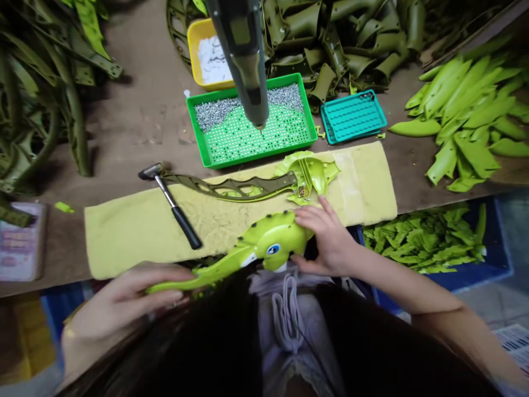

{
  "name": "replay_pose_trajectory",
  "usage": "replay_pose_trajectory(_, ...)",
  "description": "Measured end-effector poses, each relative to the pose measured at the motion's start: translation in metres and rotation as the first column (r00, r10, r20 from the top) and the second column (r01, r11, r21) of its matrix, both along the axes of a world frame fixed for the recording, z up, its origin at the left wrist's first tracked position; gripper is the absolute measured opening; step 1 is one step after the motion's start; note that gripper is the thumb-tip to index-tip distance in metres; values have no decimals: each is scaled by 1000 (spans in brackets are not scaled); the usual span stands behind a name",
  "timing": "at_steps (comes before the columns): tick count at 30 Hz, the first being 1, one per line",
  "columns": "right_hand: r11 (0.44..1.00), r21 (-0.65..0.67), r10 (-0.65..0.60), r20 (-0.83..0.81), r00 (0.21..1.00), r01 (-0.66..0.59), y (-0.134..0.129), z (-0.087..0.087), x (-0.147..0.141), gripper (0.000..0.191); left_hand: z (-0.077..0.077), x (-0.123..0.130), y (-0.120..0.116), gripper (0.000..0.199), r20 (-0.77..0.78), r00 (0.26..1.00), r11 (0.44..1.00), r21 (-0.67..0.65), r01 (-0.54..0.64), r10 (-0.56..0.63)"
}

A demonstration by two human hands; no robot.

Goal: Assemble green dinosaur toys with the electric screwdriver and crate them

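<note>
Two hands: left hand [124, 298], right hand [326, 237]. Three trays: green tray [264, 151], teal tray [353, 116], yellow tray [198, 49]. One hammer [171, 204], one cloth [124, 242], one power screwdriver [243, 60], one green toy body [268, 242].

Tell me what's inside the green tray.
The green tray holds a perforated green plate with silvery metal pins heaped along its far side. The dark overhead tool blocks part of the tray, so whatever lies beneath it cannot be seen.
</note>
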State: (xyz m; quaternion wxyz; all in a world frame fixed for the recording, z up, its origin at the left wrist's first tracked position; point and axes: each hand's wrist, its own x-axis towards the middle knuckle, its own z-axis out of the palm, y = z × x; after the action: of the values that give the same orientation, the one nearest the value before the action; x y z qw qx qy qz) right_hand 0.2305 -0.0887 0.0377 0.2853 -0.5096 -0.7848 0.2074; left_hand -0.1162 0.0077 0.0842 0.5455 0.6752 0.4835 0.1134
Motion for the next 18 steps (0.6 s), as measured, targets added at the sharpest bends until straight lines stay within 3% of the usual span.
replay_pose_trajectory(2,998,52,-37,60,998,34,3,8,11,70,-9,13,7,11,156,966,971,-95,222,-205)
replay_pose_trajectory(3,997,68,-35,111,993,28,5,12,17,70,-15,20,11,13,231,944,950,-149,276,-238)
replay_pose_trajectory(6,998,40,35,283,958,-48,19,24,35,65,-30,37,21,18,327,942,907,-369,202,-77)
replay_pose_trajectory(8,996,54,46,335,941,-68,34,24,50,62,-40,46,24,36,328,938,858,-508,78,109)
replay_pose_trajectory(9,995,89,16,341,940,-49,42,22,59,62,-46,50,24,42,309,918,833,-551,-40,248)
replay_pose_trajectory(11,985,173,-86,345,935,27,58,13,74,63,-56,60,22,43,252,802,752,-572,-329,542)
replay_pose_trajectory(13,978,191,-151,347,926,88,70,1,85,66,-66,71,19,30,205,642,634,-533,-560,739)
replay_pose_trajectory(15,987,122,-138,340,930,102,76,-11,90,67,-72,82,15,22,203,546,564,-505,-653,813)
replay_pose_trajectory(18,996,20,-92,320,943,91,78,-22,89,66,-77,91,11,17,221,497,536,-491,-687,839)
